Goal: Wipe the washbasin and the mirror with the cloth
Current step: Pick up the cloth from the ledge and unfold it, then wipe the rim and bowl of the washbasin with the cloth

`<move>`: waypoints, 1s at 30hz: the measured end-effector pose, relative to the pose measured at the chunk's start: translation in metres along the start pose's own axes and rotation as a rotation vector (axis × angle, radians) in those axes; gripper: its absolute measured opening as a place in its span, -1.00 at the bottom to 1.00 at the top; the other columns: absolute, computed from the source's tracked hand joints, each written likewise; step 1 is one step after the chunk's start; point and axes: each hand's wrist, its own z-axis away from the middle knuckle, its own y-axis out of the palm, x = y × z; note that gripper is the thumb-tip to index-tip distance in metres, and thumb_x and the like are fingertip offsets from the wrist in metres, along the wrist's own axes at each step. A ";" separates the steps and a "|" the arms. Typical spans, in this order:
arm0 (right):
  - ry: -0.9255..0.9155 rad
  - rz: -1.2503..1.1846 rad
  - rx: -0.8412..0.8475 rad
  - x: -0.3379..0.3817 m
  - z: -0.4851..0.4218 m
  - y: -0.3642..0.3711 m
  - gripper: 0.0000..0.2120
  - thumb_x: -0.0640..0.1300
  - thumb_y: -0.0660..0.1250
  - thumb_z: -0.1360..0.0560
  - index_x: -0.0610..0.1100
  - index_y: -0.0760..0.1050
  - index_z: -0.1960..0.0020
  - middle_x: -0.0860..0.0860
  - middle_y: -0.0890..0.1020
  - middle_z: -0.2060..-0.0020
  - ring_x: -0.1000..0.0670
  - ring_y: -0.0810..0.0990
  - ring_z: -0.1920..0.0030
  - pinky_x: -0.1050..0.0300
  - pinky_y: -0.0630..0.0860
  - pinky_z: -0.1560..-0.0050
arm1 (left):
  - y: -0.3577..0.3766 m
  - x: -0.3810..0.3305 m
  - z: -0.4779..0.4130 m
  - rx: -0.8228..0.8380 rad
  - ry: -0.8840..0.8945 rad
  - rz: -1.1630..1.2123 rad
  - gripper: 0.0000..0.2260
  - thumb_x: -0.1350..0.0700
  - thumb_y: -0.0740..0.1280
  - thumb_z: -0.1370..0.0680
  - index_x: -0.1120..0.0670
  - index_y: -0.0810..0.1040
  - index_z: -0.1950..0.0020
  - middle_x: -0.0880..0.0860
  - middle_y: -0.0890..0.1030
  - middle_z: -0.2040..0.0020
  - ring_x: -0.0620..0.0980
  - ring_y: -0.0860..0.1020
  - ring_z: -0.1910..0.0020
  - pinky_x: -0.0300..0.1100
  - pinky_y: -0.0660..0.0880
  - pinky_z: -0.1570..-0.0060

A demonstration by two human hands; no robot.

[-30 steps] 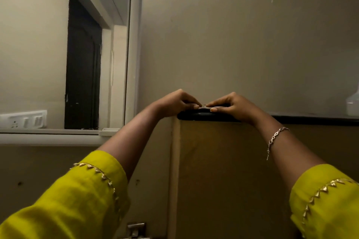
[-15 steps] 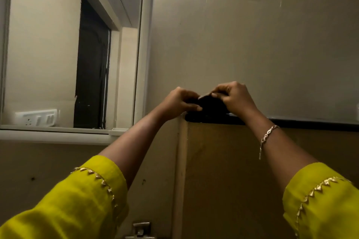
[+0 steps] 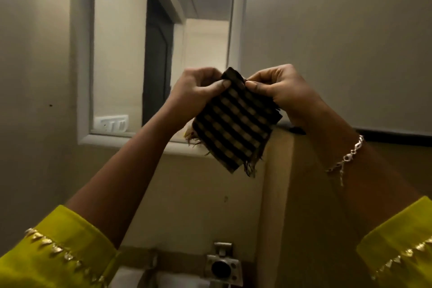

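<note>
Head view: checked cloth [image 3: 233, 121], on the ledge a moment ago, now hangs lifted before the mirror [image 3: 131, 54], its top pinched by left hand [image 3: 198, 91] and right hand [image 3: 282, 91].

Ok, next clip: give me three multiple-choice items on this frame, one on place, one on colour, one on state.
1. Where is the mirror relative to the cloth?
A. behind it, to the left
B. below it
C. far right

2. What colour are the sleeves?
A. blue
B. yellow-green
C. white

3. How is the cloth held?
A. left hand alone
B. lying on the ledge
C. pinched by both hands, right hand included

Answers: 1 A, its frame rises left of the hands. 2 B, both cuffs show it. 3 C, both thumbs grip its top edge.
</note>
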 end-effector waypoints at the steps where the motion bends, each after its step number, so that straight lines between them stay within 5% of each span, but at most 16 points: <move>1: 0.025 -0.059 0.042 -0.003 0.004 0.014 -0.90 -0.19 0.31 -0.50 -0.17 0.57 0.16 -0.02 0.60 0.25 0.04 0.57 0.17 0.17 0.54 0.10 | -0.009 0.004 0.011 0.009 -0.025 -0.014 -0.89 0.16 0.29 -0.52 0.19 0.55 0.09 0.06 0.54 0.23 -0.04 0.51 0.22 -0.25 0.46 0.18; 5: 0.133 -0.282 0.191 -0.024 0.030 0.070 -0.88 -0.15 0.29 -0.48 -0.17 0.57 0.09 0.00 0.62 0.19 0.02 0.59 0.08 0.16 0.53 0.05 | -0.043 0.026 0.058 0.054 -0.120 -0.097 -0.86 0.15 0.28 -0.52 0.21 0.55 0.06 0.05 0.54 0.23 -0.05 0.50 0.24 -0.27 0.44 0.22; 10: 0.231 -0.523 0.396 -0.058 0.063 0.155 -0.74 0.06 0.34 -0.31 -0.07 0.57 0.09 0.08 0.66 0.22 0.12 0.62 0.16 0.26 0.53 0.23 | -0.075 0.068 0.116 0.082 -0.242 -0.231 -0.95 0.13 0.28 -0.52 0.07 0.52 0.12 -0.04 0.53 0.22 -0.13 0.51 0.21 -0.28 0.43 0.17; 14: 0.400 -0.658 0.457 -0.083 0.084 0.224 -0.56 -0.09 0.48 -0.18 -0.10 0.56 -0.05 0.01 0.69 0.10 0.00 0.67 0.04 0.18 0.60 0.15 | -0.089 0.108 0.160 0.109 -0.360 -0.312 -0.85 0.09 0.27 -0.53 -0.09 0.45 0.23 -0.10 0.51 0.26 -0.15 0.50 0.23 -0.22 0.42 0.18; 21: 0.811 -0.775 0.527 -0.114 0.128 0.297 -0.64 -0.21 0.38 -0.27 -0.14 0.51 -0.08 -0.05 0.67 0.09 -0.06 0.65 0.04 0.09 0.61 0.07 | -0.104 0.172 0.226 0.263 -0.610 -0.326 -0.81 0.08 0.29 -0.52 0.21 0.56 0.08 0.20 0.62 0.12 0.14 0.57 0.10 0.10 0.50 0.01; 24: 0.980 -0.835 0.569 -0.127 0.148 0.324 -0.68 -0.23 0.34 -0.30 -0.17 0.51 -0.06 -0.09 0.66 0.07 -0.08 0.63 0.02 0.03 0.55 0.01 | -0.106 0.193 0.258 0.297 -0.702 -0.267 -0.86 0.10 0.31 -0.51 0.17 0.55 0.10 0.10 0.60 0.17 0.06 0.56 0.13 -0.02 0.49 0.06; 27: 1.130 -0.893 0.571 -0.144 0.169 0.351 -0.67 -0.25 0.32 -0.33 -0.20 0.52 -0.09 -0.15 0.65 0.00 -0.13 0.62 -0.03 -0.01 0.55 -0.02 | -0.107 0.210 0.291 0.263 -0.789 -0.231 -0.86 0.08 0.31 -0.51 0.15 0.57 0.10 -0.02 0.56 0.24 -0.10 0.51 0.22 -0.17 0.43 0.16; 30: 1.299 -0.887 0.499 -0.159 0.192 0.376 -0.64 -0.31 0.27 -0.44 -0.22 0.45 -0.23 -0.21 0.59 -0.12 -0.22 0.55 -0.14 -0.13 0.49 -0.12 | -0.117 0.239 0.343 0.060 -0.913 -0.296 -0.78 0.03 0.29 -0.52 0.19 0.58 0.10 0.09 0.61 0.18 0.03 0.57 0.16 -0.04 0.49 0.09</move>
